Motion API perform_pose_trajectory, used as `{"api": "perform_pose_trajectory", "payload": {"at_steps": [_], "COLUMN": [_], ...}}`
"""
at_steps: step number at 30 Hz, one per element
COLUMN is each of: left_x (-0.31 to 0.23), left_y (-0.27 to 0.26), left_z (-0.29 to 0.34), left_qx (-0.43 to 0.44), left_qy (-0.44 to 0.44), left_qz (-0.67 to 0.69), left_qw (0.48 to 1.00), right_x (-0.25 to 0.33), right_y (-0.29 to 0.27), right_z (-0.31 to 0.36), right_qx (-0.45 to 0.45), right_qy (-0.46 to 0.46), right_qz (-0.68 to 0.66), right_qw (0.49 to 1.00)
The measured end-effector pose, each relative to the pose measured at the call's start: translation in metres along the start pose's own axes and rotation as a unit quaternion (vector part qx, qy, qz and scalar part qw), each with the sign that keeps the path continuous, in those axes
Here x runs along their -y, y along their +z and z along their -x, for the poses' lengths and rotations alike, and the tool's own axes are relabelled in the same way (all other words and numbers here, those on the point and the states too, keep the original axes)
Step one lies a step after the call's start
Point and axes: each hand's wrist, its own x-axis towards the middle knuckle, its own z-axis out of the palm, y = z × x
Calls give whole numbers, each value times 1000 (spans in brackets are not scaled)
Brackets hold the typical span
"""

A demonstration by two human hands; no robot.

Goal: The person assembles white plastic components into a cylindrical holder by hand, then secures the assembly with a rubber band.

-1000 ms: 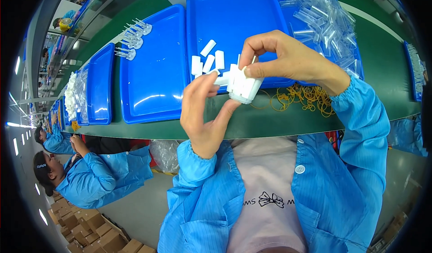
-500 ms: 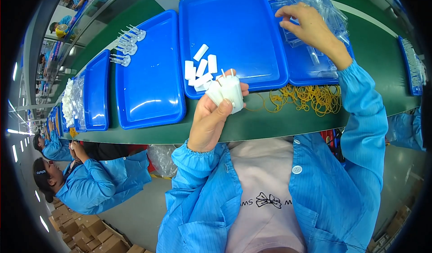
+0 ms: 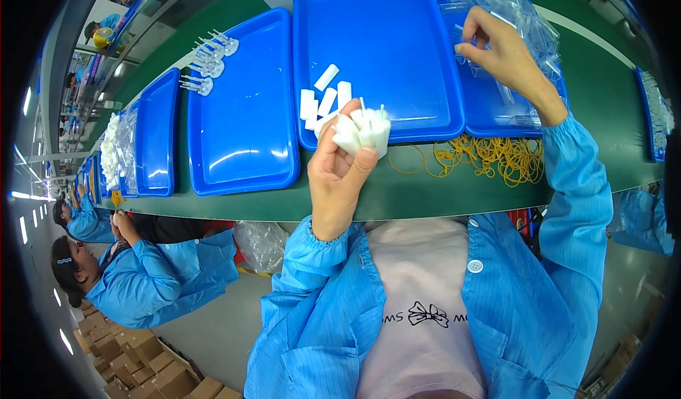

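My left hand is closed round a cluster of white plastic pieces, held above the near edge of the middle blue tray. Thin pale stems stick up from the cluster. Several loose white blocks lie in that tray, partly hidden behind my left fingers. Over the right blue tray, my right hand has thumb and index finger pinched on a small clear plastic tube, partly covered by the fingers. A heap of clear plastic tubes fills the back of that tray.
Yellow rubber bands lie on the green table before the right tray. Another blue tray at left holds clear pieces with pins. Farther left, a co-worker in blue sits along the table. Cartons stand behind.
My right hand has gone from spread fingers to a pinch at the tube tray. My left hand has turned slightly and holds the white cluster more upright. The whole view has shifted a little.
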Motion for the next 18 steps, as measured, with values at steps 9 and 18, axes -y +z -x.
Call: {"api": "perform_pose_trajectory", "payload": {"at_steps": [9, 18], "left_x": [1, -1], "left_y": [6, 7], "left_z": [2, 8], "left_qx": [18, 20], "left_qy": [80, 157], "left_qz": [-95, -123], "left_qw": [992, 980], "right_x": [128, 141], "right_y": [-2, 13], "right_z": [19, 25], "right_qx": [-33, -50], "right_qy": [-50, -104], "right_qz": [-282, -214], "right_qw": [958, 970]}}
